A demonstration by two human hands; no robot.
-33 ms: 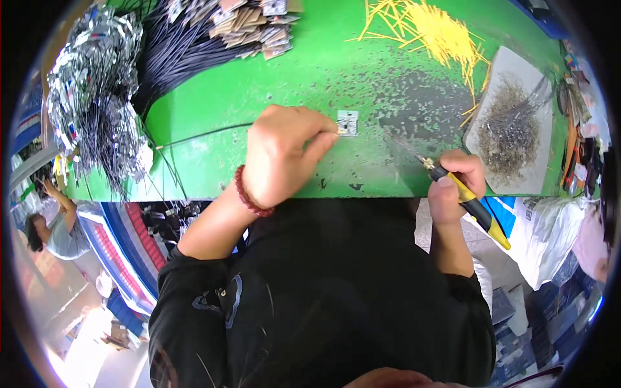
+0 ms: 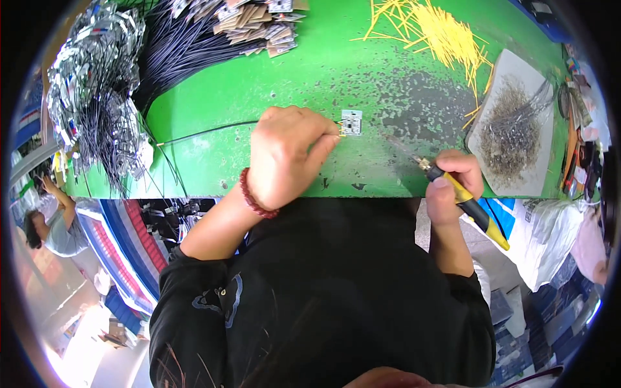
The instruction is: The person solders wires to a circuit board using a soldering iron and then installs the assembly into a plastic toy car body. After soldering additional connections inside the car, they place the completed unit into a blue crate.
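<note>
My left hand (image 2: 282, 154), with a red bead bracelet at its wrist, is closed in a pinch on the end of a black cable (image 2: 213, 131). Thin wire ends come out by its fingertips at the left edge of a small white circuit board (image 2: 351, 122), which lies flat on the green table. My right hand (image 2: 453, 184) grips a yellow and black soldering iron (image 2: 482, 216). Its thin tip points up and left toward the board, a short way apart from it. The grip inside my left fingers is hidden.
Yellow thin tubes (image 2: 446, 39) lie in a heap at the far right. A grey-white tray (image 2: 484, 139) holds dark scraps beside my right hand. Black cables (image 2: 174, 55) with small boards and silvery wrapped bundles (image 2: 97, 58) fill the far left. A person (image 2: 58, 220) is at the left.
</note>
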